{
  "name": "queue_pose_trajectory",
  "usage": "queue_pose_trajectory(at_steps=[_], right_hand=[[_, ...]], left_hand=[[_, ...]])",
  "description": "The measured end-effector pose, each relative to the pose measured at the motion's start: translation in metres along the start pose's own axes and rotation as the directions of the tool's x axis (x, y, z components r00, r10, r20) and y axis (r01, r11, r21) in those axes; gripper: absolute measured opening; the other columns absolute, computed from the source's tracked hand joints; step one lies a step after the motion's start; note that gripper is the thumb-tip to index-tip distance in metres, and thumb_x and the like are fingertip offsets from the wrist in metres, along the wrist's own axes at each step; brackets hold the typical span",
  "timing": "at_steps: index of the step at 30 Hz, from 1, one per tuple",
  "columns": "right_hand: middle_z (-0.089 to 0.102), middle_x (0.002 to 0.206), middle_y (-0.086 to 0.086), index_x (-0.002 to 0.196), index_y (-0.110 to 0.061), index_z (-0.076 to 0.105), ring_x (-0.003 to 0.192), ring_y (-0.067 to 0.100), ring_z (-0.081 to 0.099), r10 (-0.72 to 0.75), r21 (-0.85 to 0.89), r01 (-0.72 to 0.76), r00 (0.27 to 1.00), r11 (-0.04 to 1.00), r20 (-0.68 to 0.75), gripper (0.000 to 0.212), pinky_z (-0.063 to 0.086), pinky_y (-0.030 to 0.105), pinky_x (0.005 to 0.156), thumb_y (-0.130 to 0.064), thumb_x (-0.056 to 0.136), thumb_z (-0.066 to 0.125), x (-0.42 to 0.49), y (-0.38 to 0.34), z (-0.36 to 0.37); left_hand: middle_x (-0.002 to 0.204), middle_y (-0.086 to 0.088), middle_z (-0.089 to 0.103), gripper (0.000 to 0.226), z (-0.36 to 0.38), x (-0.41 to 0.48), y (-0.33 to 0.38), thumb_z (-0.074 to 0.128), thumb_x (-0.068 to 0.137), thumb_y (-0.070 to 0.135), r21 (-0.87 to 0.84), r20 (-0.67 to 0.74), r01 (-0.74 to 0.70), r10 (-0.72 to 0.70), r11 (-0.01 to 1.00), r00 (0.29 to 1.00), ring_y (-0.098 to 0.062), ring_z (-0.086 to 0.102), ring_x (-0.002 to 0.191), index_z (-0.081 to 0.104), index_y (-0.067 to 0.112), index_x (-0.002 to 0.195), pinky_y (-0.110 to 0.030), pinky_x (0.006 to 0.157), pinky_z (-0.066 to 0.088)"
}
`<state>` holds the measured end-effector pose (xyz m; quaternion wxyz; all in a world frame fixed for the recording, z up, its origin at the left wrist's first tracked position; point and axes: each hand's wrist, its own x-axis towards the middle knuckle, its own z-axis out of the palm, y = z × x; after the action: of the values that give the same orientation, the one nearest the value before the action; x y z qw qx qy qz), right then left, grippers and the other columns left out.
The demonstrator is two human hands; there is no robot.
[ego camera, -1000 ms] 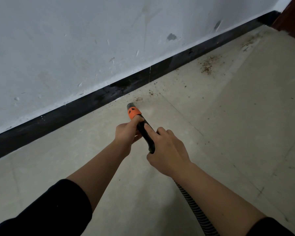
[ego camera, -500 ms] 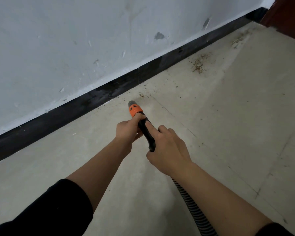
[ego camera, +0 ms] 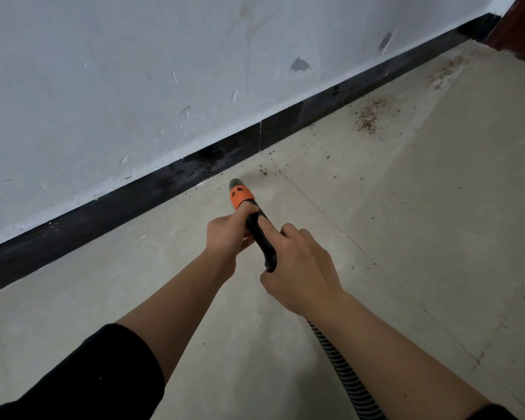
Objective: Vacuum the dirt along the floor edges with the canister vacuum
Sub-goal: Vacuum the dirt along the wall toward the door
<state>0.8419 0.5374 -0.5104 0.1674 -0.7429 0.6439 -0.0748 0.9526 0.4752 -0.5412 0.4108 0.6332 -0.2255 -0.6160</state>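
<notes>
Nearer than before, the vacuum nozzle [ego camera: 240,191] aims at dirt specks [ego camera: 264,172] beside the baseboard [ego camera: 152,194]; left grip [ego camera: 226,234] and right grip [ego camera: 300,268] clasp it for control.

The nozzle [ego camera: 240,192] is sticking out just ahead of the fingers [ego camera: 249,210] of the left hand [ego camera: 228,234], with the right hand [ego camera: 300,268] sitting behind them. Dirt [ego camera: 367,119] is lying further ahead to their right, and the skirting board [ego camera: 164,189] is running along their left.

The pale, scuffed floor [ego camera: 406,237], crossed by thin seams and meeting a black baseboard [ego camera: 134,204] along its far edge, carries a patch of brown crumbs [ego camera: 368,121] near that edge, a smaller cluster of specks [ego camera: 264,172] closer in, and a fainter scatter [ego camera: 446,72] toward the far corner.
</notes>
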Motion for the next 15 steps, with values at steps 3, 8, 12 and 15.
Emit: queue_pose_trajectory(at_steps=[3, 8, 12, 15], right_hand=[[0.032, 0.097, -0.007, 0.152, -0.032, 0.013, 0.088, 0.017, 0.035, -0.039, 0.002, 0.039, 0.999, 0.999, 0.009, 0.080, 0.038, 0.028, 0.068, -0.022, 0.086, 0.057, 0.002, -0.006, -0.001], [0.032, 0.096, -0.006, 0.152, -0.033, 0.012, 0.086, 0.017, 0.035, -0.094, -0.009, 0.094, 0.995, 0.996, 0.029, 0.080, 0.035, 0.029, 0.067, -0.022, 0.087, 0.057, 0.003, -0.016, -0.001], [0.033, 0.095, -0.005, 0.152, -0.032, 0.012, 0.086, 0.017, 0.036, -0.133, -0.012, 0.133, 0.990, 0.991, 0.046, 0.080, 0.035, 0.028, 0.067, -0.022, 0.088, 0.057, 0.002, -0.023, -0.001], [0.034, 0.094, -0.005, 0.152, -0.032, 0.013, 0.085, 0.018, 0.036, -0.161, -0.016, 0.162, 0.985, 0.987, 0.067, 0.081, 0.035, 0.029, 0.065, -0.022, 0.086, 0.059, 0.003, -0.030, -0.002]], left_hand=[[0.093, -0.016, 0.071, 0.016, -0.008, -0.001, 0.001, 0.067, 0.086, 0.021, -0.015, -0.030, -0.010, 0.009, 1.000, 1.000, -0.023, 0.070, 0.084, 0.065, 0.006, 0.080, -0.024, 0.067, 0.054], [0.090, -0.012, 0.070, 0.017, -0.022, -0.006, 0.002, 0.066, 0.087, 0.022, -0.038, -0.065, -0.013, 0.011, 0.999, 0.998, -0.020, 0.069, 0.081, 0.064, 0.007, 0.079, -0.022, 0.063, 0.052], [0.092, -0.012, 0.071, 0.017, -0.033, -0.011, 0.001, 0.066, 0.087, 0.024, -0.049, -0.097, -0.012, 0.007, 0.999, 0.995, -0.019, 0.069, 0.082, 0.063, 0.009, 0.080, -0.022, 0.063, 0.051], [0.094, -0.013, 0.071, 0.017, -0.042, -0.013, 0.001, 0.067, 0.087, 0.024, -0.067, -0.123, -0.011, 0.003, 0.998, 0.992, -0.021, 0.069, 0.085, 0.063, 0.008, 0.082, -0.024, 0.066, 0.053]])
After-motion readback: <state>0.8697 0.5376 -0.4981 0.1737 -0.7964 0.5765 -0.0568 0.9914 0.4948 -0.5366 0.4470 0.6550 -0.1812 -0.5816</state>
